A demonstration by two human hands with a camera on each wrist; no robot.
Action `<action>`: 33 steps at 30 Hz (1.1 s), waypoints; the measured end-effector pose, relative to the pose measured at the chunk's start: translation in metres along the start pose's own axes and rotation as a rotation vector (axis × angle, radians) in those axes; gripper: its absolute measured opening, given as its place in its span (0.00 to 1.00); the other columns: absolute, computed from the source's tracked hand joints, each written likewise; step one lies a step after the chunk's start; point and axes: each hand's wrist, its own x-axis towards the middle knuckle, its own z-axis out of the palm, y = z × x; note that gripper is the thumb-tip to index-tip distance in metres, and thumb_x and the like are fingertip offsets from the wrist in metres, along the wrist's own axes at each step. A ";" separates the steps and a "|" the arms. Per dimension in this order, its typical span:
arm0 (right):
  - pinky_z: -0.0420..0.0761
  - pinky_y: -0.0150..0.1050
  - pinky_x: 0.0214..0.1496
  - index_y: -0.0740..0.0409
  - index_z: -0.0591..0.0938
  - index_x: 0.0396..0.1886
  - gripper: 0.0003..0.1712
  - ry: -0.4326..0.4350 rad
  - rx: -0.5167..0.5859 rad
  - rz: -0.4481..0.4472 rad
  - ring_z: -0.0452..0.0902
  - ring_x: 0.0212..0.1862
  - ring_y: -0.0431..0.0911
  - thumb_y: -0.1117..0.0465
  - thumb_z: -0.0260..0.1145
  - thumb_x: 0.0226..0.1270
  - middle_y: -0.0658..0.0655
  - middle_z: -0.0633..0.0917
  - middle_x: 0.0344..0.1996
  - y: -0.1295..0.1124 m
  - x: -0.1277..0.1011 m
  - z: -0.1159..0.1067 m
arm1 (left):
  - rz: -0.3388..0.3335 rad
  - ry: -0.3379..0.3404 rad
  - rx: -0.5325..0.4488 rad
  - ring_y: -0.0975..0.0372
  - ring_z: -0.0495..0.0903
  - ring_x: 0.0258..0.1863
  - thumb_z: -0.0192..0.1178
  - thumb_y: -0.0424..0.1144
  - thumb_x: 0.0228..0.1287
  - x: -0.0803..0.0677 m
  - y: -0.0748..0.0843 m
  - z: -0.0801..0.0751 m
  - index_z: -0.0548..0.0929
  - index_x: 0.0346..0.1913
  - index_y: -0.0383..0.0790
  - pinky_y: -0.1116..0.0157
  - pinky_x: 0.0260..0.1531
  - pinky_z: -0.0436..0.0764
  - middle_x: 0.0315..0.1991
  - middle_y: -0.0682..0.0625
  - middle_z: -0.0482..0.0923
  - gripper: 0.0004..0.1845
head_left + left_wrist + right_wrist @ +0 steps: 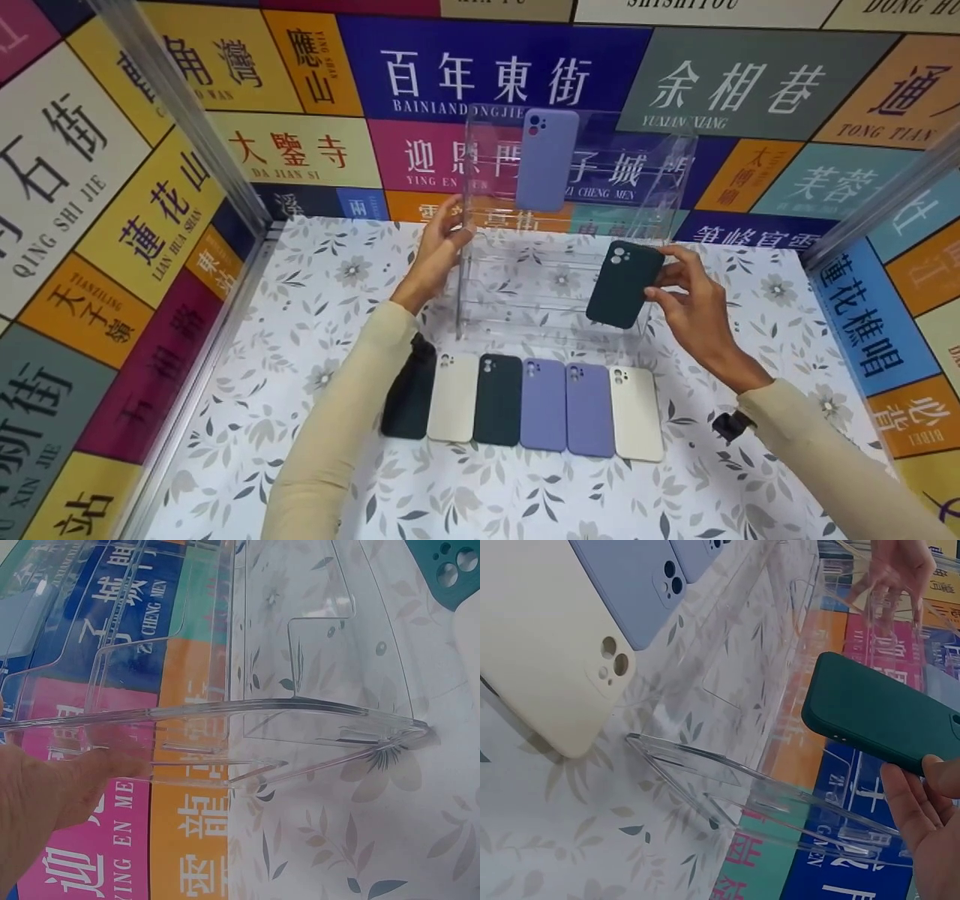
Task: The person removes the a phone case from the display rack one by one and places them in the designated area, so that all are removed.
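I'm steadying the clear acrylic display rack [570,247] on the worktop [300,315] with my left hand [435,251] gripping its side, while my right hand [694,304] is pinching the light, grippy-looking dark green phone case [624,283] by its edge, fingers [911,806] clamped, beside the rack.

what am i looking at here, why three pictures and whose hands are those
No machine here: a person wears three cameras, one on the head and one on each wrist. The head view looks down at both hands over a flowered table. The left hand grips the side of a clear rack; the left wrist view shows that rack close up. The right hand pinches a dark green case, a phone cover, in front of the rack; the right wrist view shows it from the side. A purple case already sits high on the rack. Six more cases lie in a row on the table: black, cream, dark green, two purple, cream.
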 end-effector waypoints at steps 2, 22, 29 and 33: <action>0.82 0.20 0.49 0.60 0.75 0.77 0.38 0.000 0.007 0.004 0.85 0.46 0.35 0.81 0.72 0.70 0.63 0.85 0.42 0.001 -0.005 0.001 | 0.004 0.000 -0.011 0.44 0.75 0.73 0.60 0.33 0.80 0.001 0.000 0.000 0.65 0.85 0.46 0.33 0.66 0.75 0.77 0.36 0.72 0.35; 0.84 0.22 0.47 0.62 0.77 0.75 0.40 -0.011 0.053 0.067 0.87 0.43 0.40 0.83 0.74 0.64 0.64 0.86 0.42 0.022 -0.062 0.006 | 0.012 0.009 -0.014 0.44 0.76 0.72 0.60 0.33 0.80 0.002 -0.002 -0.001 0.65 0.85 0.45 0.33 0.65 0.76 0.77 0.36 0.72 0.35; 0.85 0.23 0.44 0.64 0.77 0.75 0.41 -0.032 0.090 0.114 0.87 0.41 0.41 0.86 0.74 0.62 0.65 0.84 0.41 0.029 -0.077 0.002 | 0.009 0.011 -0.019 0.40 0.75 0.74 0.59 0.32 0.79 0.001 -0.001 0.000 0.65 0.85 0.45 0.32 0.66 0.75 0.77 0.35 0.71 0.35; 0.84 0.23 0.44 0.66 0.76 0.74 0.41 -0.056 0.091 0.131 0.86 0.41 0.37 0.86 0.74 0.61 0.65 0.84 0.41 0.032 -0.086 -0.001 | 0.013 0.008 -0.012 0.39 0.74 0.75 0.59 0.32 0.80 0.001 -0.001 0.000 0.65 0.85 0.45 0.33 0.65 0.76 0.77 0.36 0.72 0.34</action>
